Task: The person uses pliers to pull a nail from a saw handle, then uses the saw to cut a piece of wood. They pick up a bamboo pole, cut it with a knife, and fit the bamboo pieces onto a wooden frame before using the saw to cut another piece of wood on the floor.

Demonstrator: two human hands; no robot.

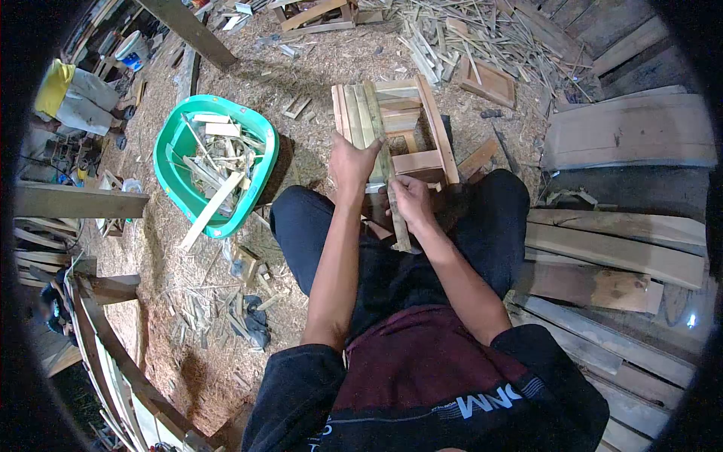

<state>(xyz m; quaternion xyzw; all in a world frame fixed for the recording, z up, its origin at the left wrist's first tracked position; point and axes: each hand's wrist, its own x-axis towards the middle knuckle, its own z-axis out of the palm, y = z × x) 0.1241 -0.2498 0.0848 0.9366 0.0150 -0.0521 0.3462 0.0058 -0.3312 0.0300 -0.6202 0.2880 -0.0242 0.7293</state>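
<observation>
A small wooden frame (434, 124) with crosspieces stands between my knees. Several narrow wooden slats (358, 113) lie side by side over its left part. My left hand (351, 164) is closed on these slats near their lower ends, its thumb reaching across to the right. One longer, darker slat (400, 228) lies along their right edge and sticks out toward my lap. My right hand (412, 200) pinches this slat below the others. The fingertips under the wood are partly hidden.
A green plastic tub (269, 143) full of wood offcuts stands at the left. Long boards (617, 245) are stacked on the right. Scrap strips (429, 45) are heaped at the back. A wooden post (188, 32) rises nearby, and another person (83, 102) is at far left.
</observation>
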